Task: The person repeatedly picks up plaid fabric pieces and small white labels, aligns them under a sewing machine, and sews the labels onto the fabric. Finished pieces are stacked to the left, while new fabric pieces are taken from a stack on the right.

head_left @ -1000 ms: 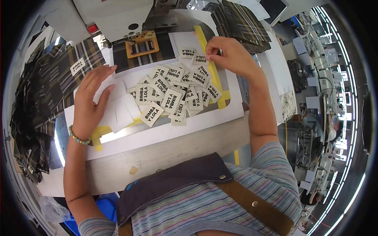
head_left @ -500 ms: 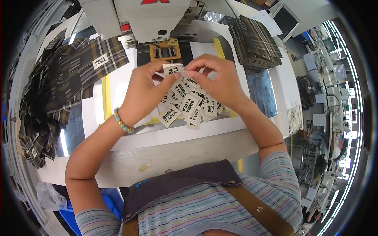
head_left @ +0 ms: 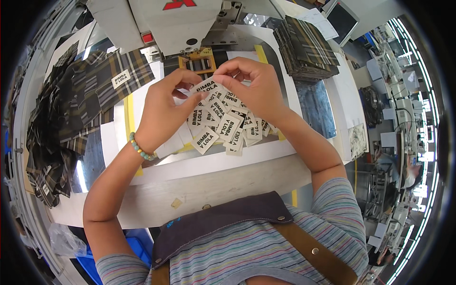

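Note:
A small cream label (head_left: 207, 86) with dark print is held up between my two hands, over a loose pile of similar labels (head_left: 228, 126). My right hand (head_left: 251, 88) pinches its upper right corner between thumb and fingertips. At the label's left side, my left hand (head_left: 171, 102) has its thumb at the lower edge and its curled fingers at the upper edge; the fingers partly hide behind the label. A bracelet of greenish and gold beads (head_left: 141, 148) circles my left wrist. Just beyond my hands sits a yellowish clamp frame (head_left: 182, 63) under the sewing machine head (head_left: 183, 23).
Plaid fabric pieces (head_left: 90, 90) heap up on the left, one bearing a label (head_left: 120, 79). A neat stack of plaid pieces (head_left: 308, 50) stands at back right, near a dark screen (head_left: 340, 21). Yellow tape strips (head_left: 129, 114) mark the white work surface. Below left is a blue bin (head_left: 137, 251).
The held label has turned and shows more of its face. My left thumb has slid toward its lower edge. My right hand has shifted slightly left and away, and the view has moved a little.

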Demonstrator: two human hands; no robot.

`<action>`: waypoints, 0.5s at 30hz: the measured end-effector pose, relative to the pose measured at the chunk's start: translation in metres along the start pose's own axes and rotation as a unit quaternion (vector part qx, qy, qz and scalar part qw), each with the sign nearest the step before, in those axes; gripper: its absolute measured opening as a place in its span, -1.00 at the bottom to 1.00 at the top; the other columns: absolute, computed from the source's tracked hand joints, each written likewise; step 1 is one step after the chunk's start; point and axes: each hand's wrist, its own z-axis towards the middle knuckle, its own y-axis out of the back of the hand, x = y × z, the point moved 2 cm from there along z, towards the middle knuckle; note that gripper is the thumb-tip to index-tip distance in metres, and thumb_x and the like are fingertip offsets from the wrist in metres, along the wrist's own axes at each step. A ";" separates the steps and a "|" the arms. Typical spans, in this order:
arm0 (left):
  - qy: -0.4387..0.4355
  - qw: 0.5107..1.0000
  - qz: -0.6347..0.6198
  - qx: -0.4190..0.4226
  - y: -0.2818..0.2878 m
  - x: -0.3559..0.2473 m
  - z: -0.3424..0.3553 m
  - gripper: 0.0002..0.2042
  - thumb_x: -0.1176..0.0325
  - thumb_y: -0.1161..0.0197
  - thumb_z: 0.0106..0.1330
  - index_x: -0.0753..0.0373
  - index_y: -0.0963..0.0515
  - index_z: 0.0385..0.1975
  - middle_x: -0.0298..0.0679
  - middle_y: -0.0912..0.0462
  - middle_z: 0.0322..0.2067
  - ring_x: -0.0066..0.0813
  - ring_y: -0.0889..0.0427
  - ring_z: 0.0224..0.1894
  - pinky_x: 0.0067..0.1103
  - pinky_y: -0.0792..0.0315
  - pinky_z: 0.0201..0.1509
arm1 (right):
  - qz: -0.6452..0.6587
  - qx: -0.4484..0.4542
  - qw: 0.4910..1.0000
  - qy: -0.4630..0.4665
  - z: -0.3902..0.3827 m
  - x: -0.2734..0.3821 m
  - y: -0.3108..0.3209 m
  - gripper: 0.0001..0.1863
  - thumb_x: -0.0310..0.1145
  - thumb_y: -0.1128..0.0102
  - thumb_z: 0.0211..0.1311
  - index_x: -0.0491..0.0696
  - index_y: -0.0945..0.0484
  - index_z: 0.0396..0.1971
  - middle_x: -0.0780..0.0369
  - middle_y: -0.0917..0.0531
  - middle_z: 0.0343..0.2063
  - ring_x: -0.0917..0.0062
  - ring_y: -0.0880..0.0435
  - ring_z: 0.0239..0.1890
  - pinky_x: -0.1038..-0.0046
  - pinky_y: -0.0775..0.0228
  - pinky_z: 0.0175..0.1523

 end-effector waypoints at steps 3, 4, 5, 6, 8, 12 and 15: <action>0.085 0.995 -0.042 0.017 0.006 0.019 -0.002 -0.85 0.36 -0.48 0.43 0.31 -0.73 -0.19 -0.46 -0.74 -0.32 -0.74 -0.63 -0.27 -0.71 -0.50 -0.16 | 0.167 0.035 0.977 -0.130 -0.002 -0.011 0.003 -0.85 -0.43 -0.42 0.43 -0.17 -0.75 -0.11 0.32 -0.80 -0.26 0.73 -0.68 -0.27 0.61 -0.57 -0.15; 0.091 0.994 -0.051 0.023 0.007 0.021 -0.002 -0.85 0.34 -0.48 0.45 0.30 -0.73 -0.20 -0.48 -0.72 -0.33 -0.76 -0.60 -0.29 -0.72 -0.47 -0.18 | 0.180 0.039 0.974 -0.133 -0.003 -0.015 0.003 -0.84 -0.42 -0.42 0.43 -0.18 -0.75 -0.10 0.31 -0.80 -0.26 0.72 -0.69 -0.28 0.61 -0.57 -0.15; 0.098 0.993 -0.060 0.029 0.007 0.022 0.000 -0.85 0.33 -0.47 0.46 0.29 -0.73 -0.20 -0.50 -0.69 -0.35 -0.78 -0.56 -0.30 -0.73 -0.44 -0.20 | 0.193 0.043 0.971 -0.137 -0.004 -0.019 0.003 -0.83 -0.42 -0.41 0.44 -0.18 -0.74 -0.09 0.30 -0.80 -0.26 0.72 -0.69 -0.28 0.62 -0.57 -0.14; 0.104 0.992 -0.069 0.035 0.007 0.023 0.000 -0.85 0.32 -0.46 0.48 0.29 -0.74 -0.21 -0.52 -0.67 -0.36 -0.80 -0.53 -0.32 -0.75 -0.41 -0.21 | 0.207 0.047 0.967 -0.141 -0.004 -0.022 0.003 -0.82 -0.41 -0.40 0.45 -0.19 -0.74 -0.07 0.29 -0.80 -0.27 0.71 -0.70 -0.29 0.62 -0.57 -0.14; 0.113 0.990 -0.072 0.047 0.006 0.021 0.000 -0.82 0.29 -0.44 0.50 0.29 -0.74 -0.22 -0.54 -0.65 -0.38 -0.81 -0.48 -0.33 -0.74 -0.37 -0.23 | 0.175 0.049 0.974 -0.136 -0.001 -0.022 0.005 -0.81 -0.42 -0.40 0.45 -0.19 -0.74 -0.06 0.29 -0.80 -0.27 0.71 -0.70 -0.30 0.63 -0.57 -0.13; 0.119 0.986 -0.094 0.069 0.004 0.025 0.000 -0.79 0.26 -0.39 0.55 0.30 -0.75 -0.22 -0.51 -0.66 -0.37 -0.79 -0.48 -0.34 -0.72 -0.39 -0.21 | 0.120 0.076 0.981 -0.133 0.001 -0.022 0.007 -0.82 -0.43 -0.40 0.45 -0.19 -0.75 -0.07 0.28 -0.81 -0.28 0.73 -0.71 -0.29 0.61 -0.58 -0.12; 0.151 0.967 -0.175 0.109 0.003 0.037 0.002 -0.79 0.27 -0.35 0.58 0.30 -0.76 -0.19 -0.47 -0.72 -0.32 -0.76 -0.54 -0.29 -0.67 -0.45 -0.16 | 0.119 0.078 0.978 -0.149 0.002 -0.024 0.006 -0.81 -0.38 -0.48 0.36 -0.19 -0.80 -0.17 0.27 -0.81 -0.35 0.69 -0.72 -0.30 0.58 -0.56 -0.14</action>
